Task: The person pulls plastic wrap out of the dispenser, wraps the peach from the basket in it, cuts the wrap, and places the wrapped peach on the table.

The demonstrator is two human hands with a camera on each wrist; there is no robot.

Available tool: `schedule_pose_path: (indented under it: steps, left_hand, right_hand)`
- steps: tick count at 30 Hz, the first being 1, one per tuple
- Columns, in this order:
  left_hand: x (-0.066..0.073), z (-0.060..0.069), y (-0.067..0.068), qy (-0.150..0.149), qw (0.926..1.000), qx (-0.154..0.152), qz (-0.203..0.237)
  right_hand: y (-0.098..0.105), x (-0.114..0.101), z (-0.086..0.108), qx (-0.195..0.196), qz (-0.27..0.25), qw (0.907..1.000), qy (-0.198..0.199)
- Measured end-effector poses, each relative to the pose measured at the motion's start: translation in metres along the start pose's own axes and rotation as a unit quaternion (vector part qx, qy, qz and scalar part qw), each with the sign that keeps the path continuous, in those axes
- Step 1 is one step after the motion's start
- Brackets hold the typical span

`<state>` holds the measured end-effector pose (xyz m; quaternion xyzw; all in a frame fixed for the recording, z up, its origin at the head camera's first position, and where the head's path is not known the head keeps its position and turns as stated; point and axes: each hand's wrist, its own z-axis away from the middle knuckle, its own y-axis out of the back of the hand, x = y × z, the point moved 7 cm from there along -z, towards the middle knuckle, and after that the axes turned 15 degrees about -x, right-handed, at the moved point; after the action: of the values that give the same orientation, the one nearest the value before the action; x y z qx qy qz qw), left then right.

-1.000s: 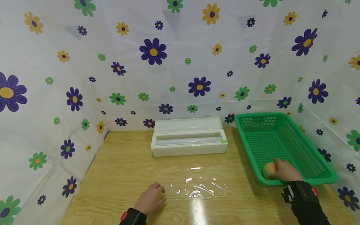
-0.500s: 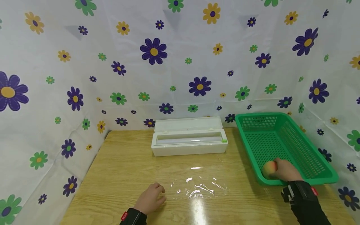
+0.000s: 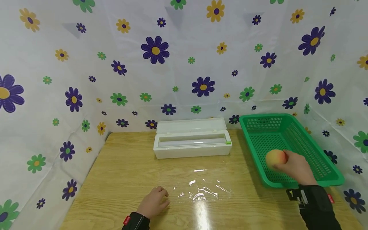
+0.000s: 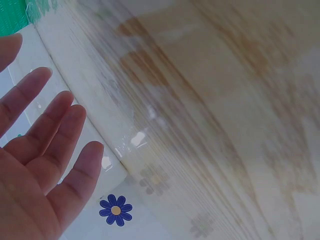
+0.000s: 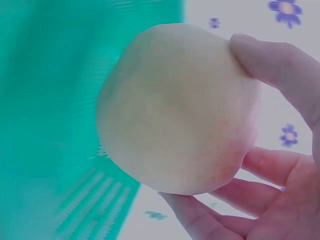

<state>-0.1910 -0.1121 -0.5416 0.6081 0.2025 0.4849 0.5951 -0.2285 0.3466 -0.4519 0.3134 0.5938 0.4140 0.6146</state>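
The right hand [image 3: 297, 167] grips a round yellow-and-red peach [image 3: 275, 159], raised over the near part of a green basket [image 3: 339, 179]. In the right wrist view the thumb and fingers of the right hand [image 5: 285, 200] press on opposite sides of the peach [image 5: 175, 110]. The left hand [image 3: 153, 203] rests at the table with relaxed fingers, left of a thin sheet of clear film [image 3: 204, 191] lying on the wood. Loosely spread fingers of the left hand [image 4: 45, 155] hold nothing in the left wrist view.
A white box [image 3: 192, 152] with its lid up and a roll [image 3: 192, 142] inside stands at the back middle of the wooden table [image 3: 123, 166]. Flower-printed cloth [image 3: 129, 48] hangs behind and at both sides.
The right hand has lifted the peach up from the basket's near left corner. The left hand has stayed in place, and the head view has shifted slightly.
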Motion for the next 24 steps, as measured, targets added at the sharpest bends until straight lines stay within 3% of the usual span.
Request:
schedule_pose_path:
  steps: [6,11,17,24]
  left_hand:
    - [0.0,0.0,-0.001,-0.001,0.9999,0.009,-0.005]
    - [0.002,0.001,-0.001,-0.006,0.9999,0.01,-0.005]
    - [0.003,0.0,-0.001,-0.017,0.9997,0.013,-0.013]
    - [0.007,-0.001,-0.003,-0.025,0.9995,0.014,-0.016]
  right_hand:
    - [0.027,-0.05,0.014,0.003,-0.014,0.9999,0.01]
    - [0.028,-0.084,0.016,0.019,-0.01,0.9991,0.036]
    - [0.008,-0.123,0.01,0.021,-0.012,0.9963,0.082]
    - [-0.034,-0.155,-0.01,0.004,-0.008,0.9936,0.113]
